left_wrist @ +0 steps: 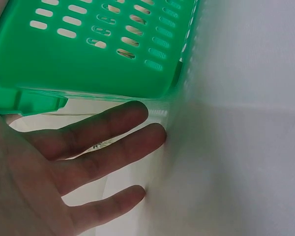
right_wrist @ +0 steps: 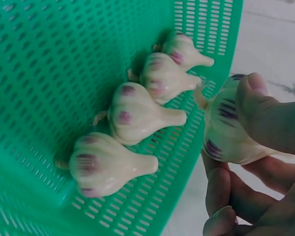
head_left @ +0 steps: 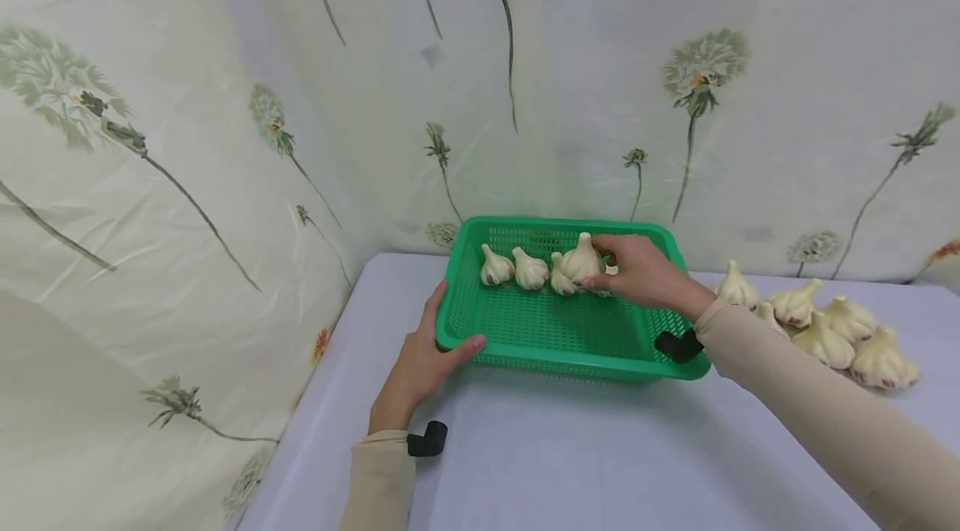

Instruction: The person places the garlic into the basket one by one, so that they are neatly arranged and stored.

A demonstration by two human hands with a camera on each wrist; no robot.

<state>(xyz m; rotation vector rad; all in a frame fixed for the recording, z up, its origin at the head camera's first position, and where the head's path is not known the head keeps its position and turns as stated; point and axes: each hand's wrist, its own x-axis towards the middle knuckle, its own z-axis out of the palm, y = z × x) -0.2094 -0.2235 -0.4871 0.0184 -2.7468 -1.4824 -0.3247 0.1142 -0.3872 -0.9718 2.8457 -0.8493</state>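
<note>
My right hand (head_left: 637, 268) pinches a garlic bulb (right_wrist: 226, 123) between thumb and fingers, above the green plastic basket (head_left: 570, 362). Its neck points up in the head view. Below it, several white garlic bulbs with purple patches, such as this garlic bulb (right_wrist: 110, 167), lie in a row along the basket's far side. My left hand (head_left: 423, 356) is at the basket's near left corner, its thumb by the front rim and its index finger along the left side. In the left wrist view, three fingers (left_wrist: 108, 162) stretch out straight and spread beside the basket wall.
To the right of the basket, a pile of garlic bulbs (head_left: 825, 339) lies on the white-covered table (head_left: 570, 456). A dandelion-print curtain (head_left: 585, 81) hangs just behind the basket and along the left side. Each wrist carries a black camera mount (head_left: 427, 439).
</note>
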